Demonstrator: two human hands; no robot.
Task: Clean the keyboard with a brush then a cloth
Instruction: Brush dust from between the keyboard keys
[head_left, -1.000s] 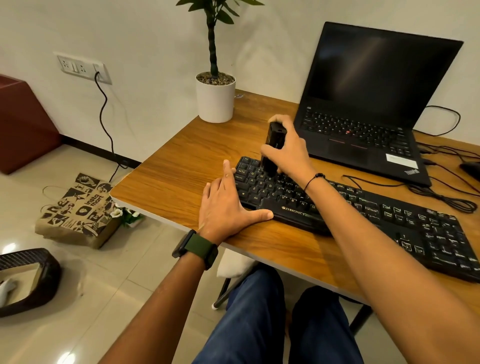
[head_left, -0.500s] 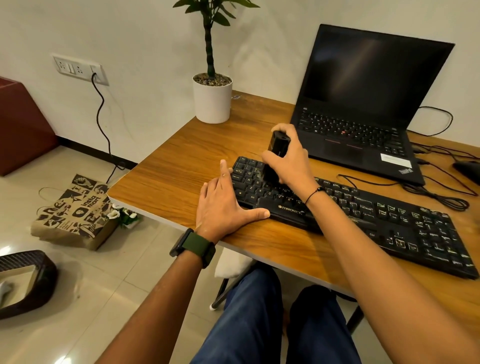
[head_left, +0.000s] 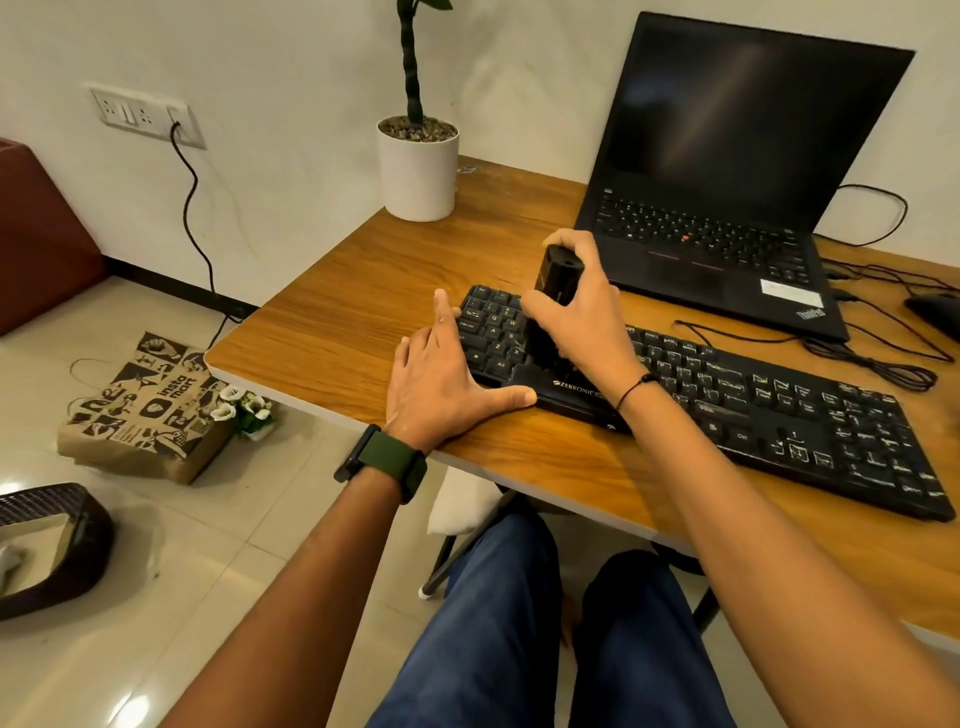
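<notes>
Right hand (head_left: 582, 317) grips brush (head_left: 557, 278) at keyboard (head_left: 779, 410) left edge.

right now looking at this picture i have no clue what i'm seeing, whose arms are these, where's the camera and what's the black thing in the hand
There is no machine here. The camera sits on a person's head and looks forward and down, so the two arms reaching in from the bottom are that person's own, with their knees below the table edge.

The left hand, with a green watch on its wrist, lies flat with straight fingers at the left end of a black keyboard, touching it. The right hand grips a black brush upright, its lower end down on the keys near the left side.

All this is on a wooden table. Behind the keyboard stands an open laptop with a dark screen, and a white plant pot sits at the far corner. Cables trail at the right. No cloth can be made out.
</notes>
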